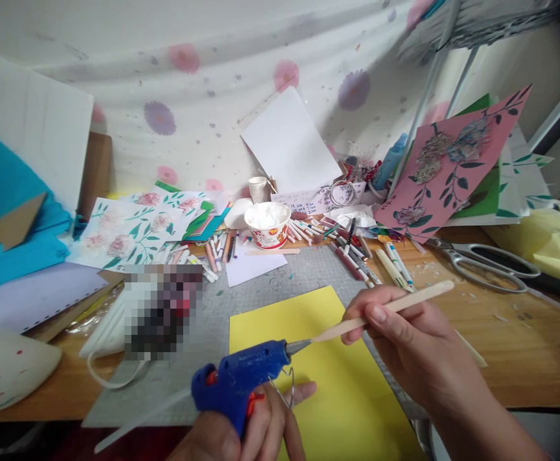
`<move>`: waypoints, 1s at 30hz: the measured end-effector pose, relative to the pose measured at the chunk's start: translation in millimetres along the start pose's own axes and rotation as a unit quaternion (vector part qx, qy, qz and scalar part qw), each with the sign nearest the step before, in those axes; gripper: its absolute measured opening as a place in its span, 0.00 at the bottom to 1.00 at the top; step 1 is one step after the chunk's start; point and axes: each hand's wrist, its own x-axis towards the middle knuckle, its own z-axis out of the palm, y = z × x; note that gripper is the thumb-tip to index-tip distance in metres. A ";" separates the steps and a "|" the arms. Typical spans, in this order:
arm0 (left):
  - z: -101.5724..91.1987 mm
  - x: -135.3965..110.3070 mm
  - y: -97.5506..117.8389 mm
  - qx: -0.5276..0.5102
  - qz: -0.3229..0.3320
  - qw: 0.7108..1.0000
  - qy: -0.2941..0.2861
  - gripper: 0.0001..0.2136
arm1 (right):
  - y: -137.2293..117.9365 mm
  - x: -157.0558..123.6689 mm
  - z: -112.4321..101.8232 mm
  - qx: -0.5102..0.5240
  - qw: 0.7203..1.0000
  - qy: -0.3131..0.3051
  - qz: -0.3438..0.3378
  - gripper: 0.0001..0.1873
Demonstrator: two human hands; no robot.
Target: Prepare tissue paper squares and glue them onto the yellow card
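My left hand [260,426] is closed round the handle of a blue glue gun [251,365], one finger stretched out past its orange trigger. A clear glue stick [140,419] sticks out of the gun's back end. Between the thumb and fingers of my right hand [404,339] is a wooden craft stick [418,296], tilted up to the right. Its lower left end meets, or nearly meets, the gun's metal nozzle [299,346]. Beneath both hands lies a yellow sheet of paper [303,314] on a grey cutting mat [212,339].
Scissors [491,266] lie at the right. A paper tub [267,225] with white contents stands behind the mat, among markers [351,259]. Another craft stick [274,251] lies before it. Decorated sheets [130,230] are at the left, a pink flower picture [447,179] at the right.
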 end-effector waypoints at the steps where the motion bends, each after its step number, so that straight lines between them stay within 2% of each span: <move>1: -0.1 -0.1 -0.2 -0.001 0.003 1.000 0.004 0.29 | 0.4 0.8 0.3 0.000 1.000 -0.005 -0.001 0.10; 5: 3.9 0.3 -1.7 -0.014 0.019 1.000 0.015 0.29 | 10.8 1.3 5.6 0.047 0.999 0.008 0.008 0.11; 10: 17.6 0.2 -3.6 -0.075 0.050 0.987 0.135 0.29 | 27.5 -0.3 12.2 0.184 0.978 0.083 0.048 0.14; 16: 25.5 4.8 1.7 -0.095 0.044 0.981 0.165 0.25 | 32.7 -8.3 14.7 0.221 0.970 0.099 0.027 0.14; 19: 26.5 6.4 0.6 -0.106 0.061 0.972 0.199 0.17 | 37.7 -16.5 15.3 0.195 0.976 0.095 0.000 0.11; 21: 27.1 6.4 -1.6 -0.122 0.075 0.968 0.205 0.14 | 40.5 -23.1 14.9 0.144 0.986 0.077 -0.041 0.08; 25: 29.0 6.6 -2.4 -0.130 0.082 0.966 0.209 0.13 | 40.9 -34.9 14.6 -0.005 0.992 0.018 -0.122 0.03; 30: 32.6 7.4 2.7 -0.112 0.068 0.968 0.215 0.15 | 38.6 -37.2 16.4 -0.107 0.986 0.003 -0.125 0.06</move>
